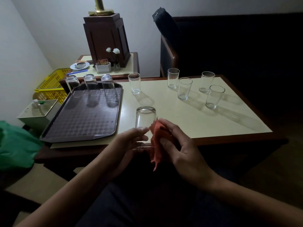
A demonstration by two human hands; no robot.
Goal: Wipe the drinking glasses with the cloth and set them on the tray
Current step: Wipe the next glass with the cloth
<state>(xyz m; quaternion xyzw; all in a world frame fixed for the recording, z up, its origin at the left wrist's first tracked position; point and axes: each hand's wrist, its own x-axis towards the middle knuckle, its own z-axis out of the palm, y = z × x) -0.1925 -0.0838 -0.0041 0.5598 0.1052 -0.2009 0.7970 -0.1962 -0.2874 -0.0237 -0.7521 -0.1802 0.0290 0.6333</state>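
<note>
The room is dim, and a cream worktop (180, 115) with a dark wooden edge stretches away beyond the hands. Ahead and to the left of the left hand lies a dark patterned tray (85, 126), with three upturned glasses (91, 86) in a row along its far end. Beyond the right hand five more glasses (185, 88) stand upright on the bare worktop, well apart from the tray. Further back, past the tray, a side table (131, 63) carries a dark wooden box (106, 36) and white flowers (113, 50), with a yellow basket (52, 82) beside it. Over the near edge the left hand (131, 140) has its fingers curled round the lower part of one glass (145, 118), thick base uppermost. The right hand (178, 145) pinches an orange-red cloth (157, 141) and presses it against that glass's right side.
</note>
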